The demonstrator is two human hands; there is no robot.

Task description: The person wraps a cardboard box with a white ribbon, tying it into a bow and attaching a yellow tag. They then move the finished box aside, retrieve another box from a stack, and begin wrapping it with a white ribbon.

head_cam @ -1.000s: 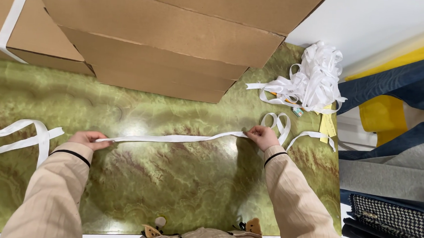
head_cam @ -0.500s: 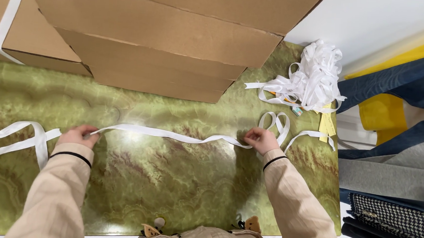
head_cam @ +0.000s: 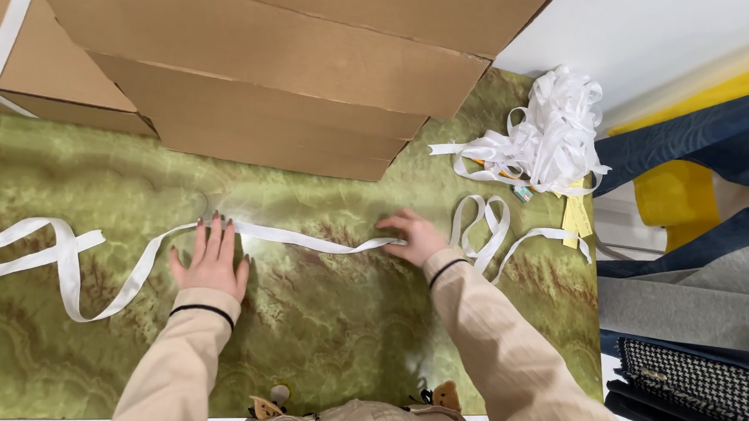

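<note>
Green marble table (head_cam: 324, 320): both hands' flat fingers (head_cam: 217, 237) press white ribbon (head_cam: 303, 238)

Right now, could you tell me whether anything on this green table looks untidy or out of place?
Mostly tidy. The white ribbon under the left hand and right hand lies wavy, not flat, looping loosely at its left end. A tangled heap of ribbon sits at the table's far right corner, beside the stacked cardboard boxes.
</note>
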